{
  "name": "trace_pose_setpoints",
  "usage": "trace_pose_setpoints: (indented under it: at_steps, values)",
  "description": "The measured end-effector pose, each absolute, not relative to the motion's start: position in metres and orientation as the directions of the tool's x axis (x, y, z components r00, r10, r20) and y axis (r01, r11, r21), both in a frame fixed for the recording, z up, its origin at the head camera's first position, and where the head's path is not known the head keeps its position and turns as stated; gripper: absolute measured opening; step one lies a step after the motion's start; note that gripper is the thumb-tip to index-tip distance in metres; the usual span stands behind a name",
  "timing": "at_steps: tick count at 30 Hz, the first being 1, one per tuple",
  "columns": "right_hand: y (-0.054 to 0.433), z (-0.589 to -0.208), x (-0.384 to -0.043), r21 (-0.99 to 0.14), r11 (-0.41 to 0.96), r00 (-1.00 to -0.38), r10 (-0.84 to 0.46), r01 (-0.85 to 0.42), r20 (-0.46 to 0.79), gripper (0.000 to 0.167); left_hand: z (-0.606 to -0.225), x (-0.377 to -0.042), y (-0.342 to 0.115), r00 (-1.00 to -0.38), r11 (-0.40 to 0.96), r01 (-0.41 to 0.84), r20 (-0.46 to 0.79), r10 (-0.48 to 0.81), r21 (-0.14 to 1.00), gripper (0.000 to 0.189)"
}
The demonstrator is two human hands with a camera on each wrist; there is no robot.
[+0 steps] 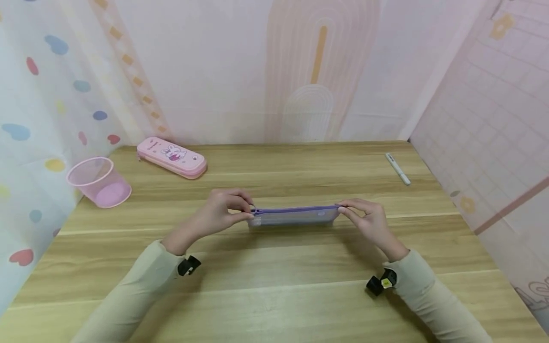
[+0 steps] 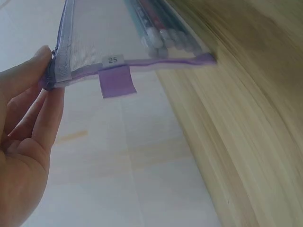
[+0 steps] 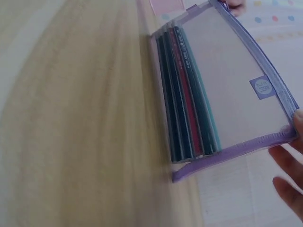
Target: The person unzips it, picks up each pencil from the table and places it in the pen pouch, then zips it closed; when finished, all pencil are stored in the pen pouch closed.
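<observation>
A see-through mesh zip pouch (image 1: 296, 219) with purple trim stands upright on its long edge, zipper on top. My left hand (image 1: 219, 213) pinches its left top corner, beside the zipper pull (image 1: 256, 211). At the other end, my right hand (image 1: 368, 223) pinches the right top corner between thumb and fingers. Inside lie several slim pencil-like sticks (image 3: 187, 94), mostly dark teal with one red, along the bottom. A purple tab (image 2: 117, 82) and a small "25" label (image 2: 113, 60) show on the left end in the left wrist view.
A pink pencil case (image 1: 172, 157) with a rabbit picture lies at the back left. Near it, a pink mesh cup (image 1: 99, 183) sits by the left edge of the wooden table (image 1: 274, 305). A whitish pen (image 1: 398, 169) lies at the back right. Patterned cloth walls enclose the back and sides.
</observation>
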State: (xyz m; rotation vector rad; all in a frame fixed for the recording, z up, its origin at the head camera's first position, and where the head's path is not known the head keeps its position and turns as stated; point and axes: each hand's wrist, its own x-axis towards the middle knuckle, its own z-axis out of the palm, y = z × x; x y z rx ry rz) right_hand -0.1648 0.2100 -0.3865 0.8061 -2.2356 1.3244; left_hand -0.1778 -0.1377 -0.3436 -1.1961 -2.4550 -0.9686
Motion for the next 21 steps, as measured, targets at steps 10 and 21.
trace_pose_setpoints:
  at_steps: [10, 21]
  values:
    - [0.218, -0.376, -0.165, -0.628, 0.574, -0.844, -0.26, -0.526, 0.469, 0.01, -0.339, -0.177, -0.156, -0.646, 0.505, 0.763, 0.461, 0.608, 0.404, 0.007]
    - [0.218, -0.373, -0.161, -0.656, 0.612, -0.891, -0.382, -0.442, 0.245, 0.011, -0.348, -0.169, -0.155, -0.584, 0.484, 0.81, 0.378, 0.718, 0.332, 0.012]
